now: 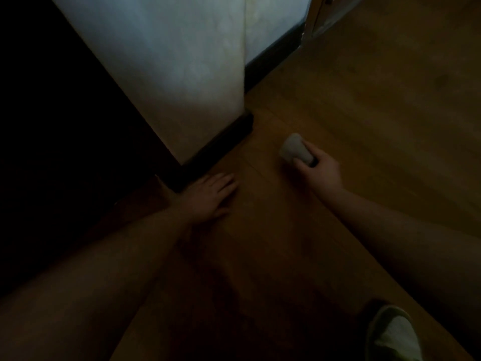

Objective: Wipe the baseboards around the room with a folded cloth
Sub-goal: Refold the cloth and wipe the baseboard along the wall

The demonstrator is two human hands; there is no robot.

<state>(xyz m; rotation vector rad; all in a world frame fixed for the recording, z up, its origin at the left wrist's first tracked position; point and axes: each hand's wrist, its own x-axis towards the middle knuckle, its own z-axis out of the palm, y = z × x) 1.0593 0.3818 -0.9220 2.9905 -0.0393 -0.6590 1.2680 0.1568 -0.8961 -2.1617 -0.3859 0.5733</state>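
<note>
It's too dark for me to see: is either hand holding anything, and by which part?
The right hand grips a pale folded cloth by its near end. The left hand rests flat on the wooden floor, holding nothing.

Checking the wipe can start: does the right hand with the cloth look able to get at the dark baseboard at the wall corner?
Probably yes. The right hand holds the folded cloth apart from the baseboard, with only bare wooden floor between. The left hand rests flat further along, not in the way.

Dim wooden floor [351,100], pale wall [182,74]
</note>
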